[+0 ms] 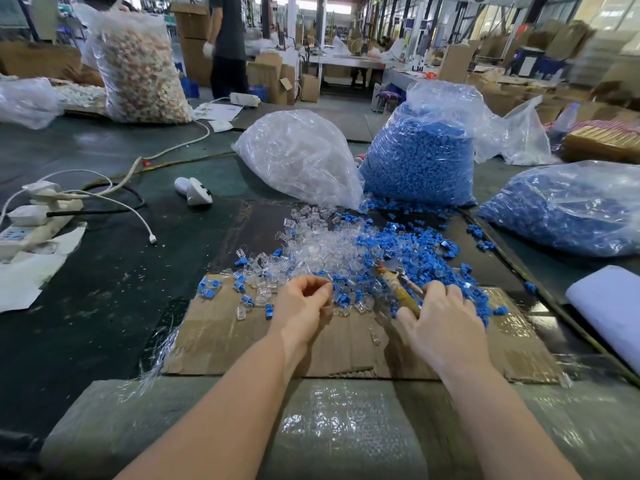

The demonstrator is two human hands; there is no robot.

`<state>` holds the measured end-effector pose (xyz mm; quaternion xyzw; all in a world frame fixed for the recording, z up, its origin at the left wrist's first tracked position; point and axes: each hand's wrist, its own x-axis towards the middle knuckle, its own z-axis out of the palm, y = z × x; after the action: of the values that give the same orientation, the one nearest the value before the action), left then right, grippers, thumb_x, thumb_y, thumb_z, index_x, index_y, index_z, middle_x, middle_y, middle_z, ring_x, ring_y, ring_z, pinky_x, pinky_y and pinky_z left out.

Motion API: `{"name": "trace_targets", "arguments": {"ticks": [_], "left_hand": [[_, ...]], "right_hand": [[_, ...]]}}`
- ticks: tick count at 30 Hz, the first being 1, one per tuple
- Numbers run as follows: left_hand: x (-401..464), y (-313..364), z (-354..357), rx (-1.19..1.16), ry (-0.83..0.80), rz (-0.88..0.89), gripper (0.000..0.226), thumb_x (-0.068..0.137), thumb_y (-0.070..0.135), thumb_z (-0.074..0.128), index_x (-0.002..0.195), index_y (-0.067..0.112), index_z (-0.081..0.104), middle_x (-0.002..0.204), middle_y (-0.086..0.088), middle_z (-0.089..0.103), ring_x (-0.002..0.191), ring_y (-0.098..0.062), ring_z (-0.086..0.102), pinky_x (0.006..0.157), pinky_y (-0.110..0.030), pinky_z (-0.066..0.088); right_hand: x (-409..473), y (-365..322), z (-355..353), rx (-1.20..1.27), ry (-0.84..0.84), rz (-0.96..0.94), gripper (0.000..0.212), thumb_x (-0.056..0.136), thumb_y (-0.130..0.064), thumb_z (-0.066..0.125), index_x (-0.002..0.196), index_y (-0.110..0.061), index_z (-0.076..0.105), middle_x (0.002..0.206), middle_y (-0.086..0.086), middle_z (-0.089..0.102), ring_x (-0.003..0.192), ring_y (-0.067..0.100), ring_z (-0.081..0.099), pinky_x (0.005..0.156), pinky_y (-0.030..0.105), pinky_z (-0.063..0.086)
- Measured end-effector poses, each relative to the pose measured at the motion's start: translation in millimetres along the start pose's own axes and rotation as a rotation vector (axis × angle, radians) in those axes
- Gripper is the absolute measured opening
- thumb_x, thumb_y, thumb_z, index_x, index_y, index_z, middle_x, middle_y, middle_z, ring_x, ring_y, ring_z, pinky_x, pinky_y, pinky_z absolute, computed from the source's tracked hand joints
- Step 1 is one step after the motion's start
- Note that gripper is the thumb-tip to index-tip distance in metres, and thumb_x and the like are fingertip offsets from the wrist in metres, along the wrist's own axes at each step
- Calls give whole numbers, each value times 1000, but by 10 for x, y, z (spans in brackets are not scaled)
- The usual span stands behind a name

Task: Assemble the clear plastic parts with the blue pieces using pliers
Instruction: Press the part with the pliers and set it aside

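Observation:
A heap of small clear plastic parts (322, 249) lies on a cardboard sheet (221, 337), mixed on its right with a heap of blue pieces (429, 258). My left hand (303, 303) is at the near edge of the heap, fingers curled, with a small clear part pinched at the fingertips. My right hand (440, 317) grips the taped handles of the pliers (398, 282), whose jaws point away into the blue pieces.
Behind the heap stand a bag of clear parts (298, 157) and a bag of blue pieces (420, 161); another blue-filled bag (568, 209) lies at the right. A power strip with cables (38, 220) and a white device (194, 190) are at the left. A person stands far behind.

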<state>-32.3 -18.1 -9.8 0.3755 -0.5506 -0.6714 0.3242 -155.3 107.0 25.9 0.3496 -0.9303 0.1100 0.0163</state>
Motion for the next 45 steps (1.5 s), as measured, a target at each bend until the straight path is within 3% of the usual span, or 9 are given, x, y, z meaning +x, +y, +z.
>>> {"name": "trace_targets", "arguments": {"ticks": [4,6,9,14,26,31,35,40,45], "left_hand": [[66,58,48,-126,54,-57,6,89,6,59,84,9,61,62,-4,58,49,-10,52,49,-26,43],[91,86,62,-151,86,-60,8,88,4,59,81,8,61,61,-3,59,49,-10,53,50,-24,45],[98,122,53,-164,130,-49,10,88,4,60,79,9,60,58,-2,60,44,-4,54,44,-15,46],[100,134,6,-190,185,-70,9,87,4,61,79,8,61,63,-7,60,48,-9,54,44,-18,47],[105,143,-10,-152,250,-73,8,86,1,62,80,6,61,65,-7,61,53,-11,59,49,-18,51],[101,159,-2,-141,262,-69,9,86,3,62,78,7,60,63,-7,61,49,-10,57,46,-17,49],[120,166,10,-130,265,-83,12,86,1,62,76,8,60,63,-6,60,51,-10,57,47,-18,49],[96,148,21,-169,261,-96,17,86,-1,61,71,7,60,58,-6,58,43,-6,55,46,-17,49],[49,135,42,-159,250,-91,15,86,0,61,73,8,63,61,-5,61,52,-10,56,55,-22,51]], "right_hand": [[-48,-169,-119,391,-272,-136,23,95,-37,42,84,-18,45,82,0,49,65,11,46,54,25,33],[-80,-240,-150,576,-404,-143,25,96,-31,44,75,-16,46,66,-3,46,53,11,39,49,25,27],[-121,-289,-178,745,-568,-95,25,95,-23,42,72,-15,44,60,-2,41,57,18,40,51,27,28],[-127,-277,-252,832,-726,-75,11,87,-5,46,78,-11,44,64,0,45,67,20,46,52,24,37],[-136,-328,-302,865,-771,-73,10,88,-1,42,84,-11,42,81,7,46,82,22,47,68,32,40],[-135,-331,-307,897,-794,-77,9,88,-1,42,87,-10,44,84,9,51,76,20,52,63,27,47],[-123,-332,-278,836,-786,-127,11,86,-3,42,84,-14,44,85,9,48,81,22,49,78,38,42],[-138,-333,-270,768,-737,-187,13,86,-3,41,80,-14,43,81,9,47,76,20,48,69,35,40],[-167,-317,-231,639,-679,-219,17,90,-2,38,77,-14,42,77,10,47,69,21,43,62,36,36]]}}
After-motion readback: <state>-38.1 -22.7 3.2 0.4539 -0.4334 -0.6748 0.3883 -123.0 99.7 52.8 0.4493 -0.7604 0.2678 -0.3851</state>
